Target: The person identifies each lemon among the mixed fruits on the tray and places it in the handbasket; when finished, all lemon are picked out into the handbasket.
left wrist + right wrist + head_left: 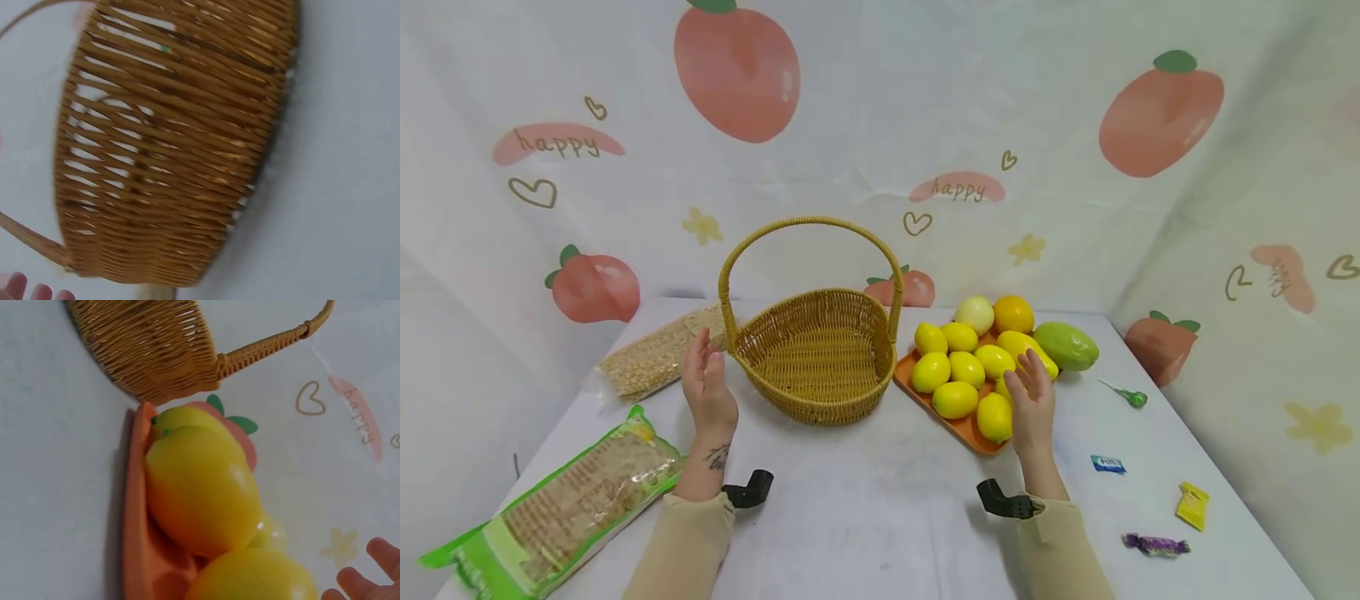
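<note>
My left hand (709, 392) is raised with its fingers relaxed and nothing in it, just left of a wicker basket (820, 408) with a tall hoop handle. The basket holds nothing. In the head view my right hand (1033, 408) is also up, fingers loosely extended, in front of an orange tray (961, 427) and hiding part of it. Several lemons (955, 400) lie on that tray, with a longer yellow fruit (1015, 343) behind them. In the right wrist view, lemons (203, 487) fill the tray and fingertips (356, 584) show at the lower right.
At the left lie a green-edged bag (580, 508) and a clear bag of grain-like pieces (651, 354). Beyond the tray are a pale round fruit (974, 315), an orange (1013, 315) and a green oblong fruit (1066, 347). Wrapped candies (1156, 545) and a lollipop (1135, 398) lie at the right.
</note>
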Tool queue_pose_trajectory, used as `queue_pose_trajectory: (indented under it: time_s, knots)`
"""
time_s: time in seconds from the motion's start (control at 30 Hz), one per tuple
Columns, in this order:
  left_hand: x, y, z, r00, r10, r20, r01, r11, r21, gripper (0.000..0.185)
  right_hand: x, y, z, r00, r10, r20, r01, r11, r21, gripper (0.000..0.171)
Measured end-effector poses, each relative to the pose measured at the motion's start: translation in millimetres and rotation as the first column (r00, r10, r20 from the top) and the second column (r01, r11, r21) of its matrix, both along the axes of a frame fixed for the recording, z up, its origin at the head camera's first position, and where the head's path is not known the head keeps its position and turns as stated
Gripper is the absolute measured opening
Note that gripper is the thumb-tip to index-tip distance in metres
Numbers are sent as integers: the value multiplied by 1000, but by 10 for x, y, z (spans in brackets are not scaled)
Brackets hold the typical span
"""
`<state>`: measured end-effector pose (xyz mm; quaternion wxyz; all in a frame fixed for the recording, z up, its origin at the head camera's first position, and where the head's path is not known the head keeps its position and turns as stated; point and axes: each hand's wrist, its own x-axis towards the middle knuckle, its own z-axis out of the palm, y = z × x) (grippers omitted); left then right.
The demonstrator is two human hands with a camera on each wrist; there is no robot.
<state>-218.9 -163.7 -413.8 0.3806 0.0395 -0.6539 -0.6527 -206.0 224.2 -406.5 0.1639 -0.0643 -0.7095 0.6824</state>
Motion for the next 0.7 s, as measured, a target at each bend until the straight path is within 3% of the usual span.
queue_pose_trajectory:
  time_s: [0.1, 0.2, 0.33, 0.57, 0.7]
  knots:
    - [-65, -47, -67, 992, -74, 106, 68, 996, 63, 49, 16, 0, -76, 999, -40, 17, 40, 999, 24, 56]
    - [-128, -87, -113, 969, -150, 197, 132, 986, 102, 52, 19, -8, -108, 997, -60, 38, 59, 997, 46, 55]
    - [-224, -112, -145, 941, -195, 278, 176, 980, 90, 57, 30, -18, -149, 996, -79, 50, 76, 995, 65, 53]
    - [-366, -161, -153, 925, -222, 307, 219, 975, 47, 69, 9, -53, -227, 996, -73, 45, 70, 995, 66, 52]
    - [-368, -163, -180, 923, -231, 308, 227, 973, 50, 76, 0, -64, -252, 996, -89, 22, 87, 993, 80, 49]
